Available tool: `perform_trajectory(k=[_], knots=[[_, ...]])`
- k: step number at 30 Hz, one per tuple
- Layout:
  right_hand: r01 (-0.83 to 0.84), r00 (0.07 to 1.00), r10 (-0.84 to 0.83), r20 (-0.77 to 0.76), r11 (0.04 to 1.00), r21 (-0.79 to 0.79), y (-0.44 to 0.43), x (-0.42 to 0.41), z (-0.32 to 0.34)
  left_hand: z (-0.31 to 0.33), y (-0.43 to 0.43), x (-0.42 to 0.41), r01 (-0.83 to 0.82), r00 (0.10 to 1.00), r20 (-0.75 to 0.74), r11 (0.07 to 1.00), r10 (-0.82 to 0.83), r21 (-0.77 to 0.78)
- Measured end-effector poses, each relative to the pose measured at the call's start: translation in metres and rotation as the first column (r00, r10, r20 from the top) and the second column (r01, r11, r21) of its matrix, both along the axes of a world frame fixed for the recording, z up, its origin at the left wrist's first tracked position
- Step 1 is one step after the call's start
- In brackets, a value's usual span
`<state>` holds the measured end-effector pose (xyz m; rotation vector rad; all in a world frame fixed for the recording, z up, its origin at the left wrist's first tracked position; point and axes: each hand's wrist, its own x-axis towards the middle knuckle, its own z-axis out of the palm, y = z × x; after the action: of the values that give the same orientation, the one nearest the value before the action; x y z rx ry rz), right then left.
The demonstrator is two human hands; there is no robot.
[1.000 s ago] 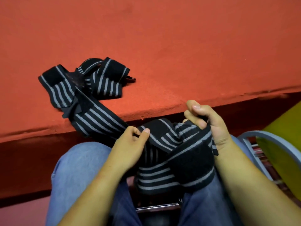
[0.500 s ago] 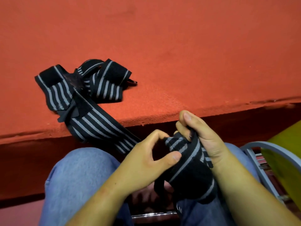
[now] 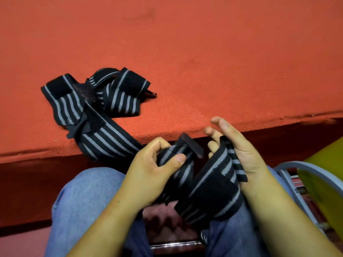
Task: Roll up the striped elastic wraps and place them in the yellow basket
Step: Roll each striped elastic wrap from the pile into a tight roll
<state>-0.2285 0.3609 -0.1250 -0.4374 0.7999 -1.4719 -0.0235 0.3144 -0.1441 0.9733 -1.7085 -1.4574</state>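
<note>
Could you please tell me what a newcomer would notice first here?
The eye goes first to the black striped wrap between the left hand, which grips it, and the open right hand, above the lap. Next comes the tangled heap of wraps on the red surface at left, and a sliver of yellow basket at the right edge.

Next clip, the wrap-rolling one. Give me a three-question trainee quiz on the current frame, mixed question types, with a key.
1. True or false: the left hand grips the held striped wrap.
2. Fill in: the right hand has its fingers ___ (curled/straight).
3. Where does the loose pile of wraps lie? A on the red surface; B in the left hand; C in the right hand.
Key: 1 true; 2 straight; 3 A.
</note>
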Motion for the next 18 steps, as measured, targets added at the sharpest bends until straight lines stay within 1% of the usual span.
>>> perform_trajectory(k=[2,3,5,7,10,12,16,18], knots=[[0.114,0.993,-0.114,0.007,0.992,0.047,0.000,-0.002,0.004,-0.001,-0.004,0.003,-0.044,0.996,-0.078,0.997,0.049,0.058],[0.168,0.986,-0.169,0.007,0.983,0.074,0.000,-0.004,0.004,-0.001,-0.005,0.004,-0.037,0.992,-0.116,0.994,0.050,0.107],[0.213,0.977,-0.213,-0.014,0.970,0.116,-0.001,-0.005,0.004,-0.001,-0.004,0.005,0.039,0.985,-0.173,0.981,-0.006,0.192],[0.209,0.978,-0.205,-0.047,0.968,0.136,-0.005,-0.006,-0.004,0.000,-0.002,0.004,0.114,0.979,-0.191,0.970,-0.073,0.214],[0.174,0.984,-0.168,-0.055,0.974,0.147,-0.010,-0.004,-0.015,-0.001,-0.001,0.003,0.158,0.974,-0.195,0.966,-0.118,0.203],[0.156,0.988,-0.153,-0.037,0.979,0.131,-0.011,-0.001,-0.017,-0.004,0.000,0.003,0.201,0.970,-0.177,0.961,-0.168,0.191],[0.107,0.993,-0.114,0.043,0.985,0.136,-0.011,0.005,-0.010,-0.010,0.004,-0.003,0.303,0.952,-0.068,0.947,-0.298,0.102],[0.065,0.996,-0.072,0.050,0.989,0.129,-0.010,0.007,-0.006,-0.011,0.006,-0.007,0.354,0.934,-0.098,0.927,-0.343,0.126]])
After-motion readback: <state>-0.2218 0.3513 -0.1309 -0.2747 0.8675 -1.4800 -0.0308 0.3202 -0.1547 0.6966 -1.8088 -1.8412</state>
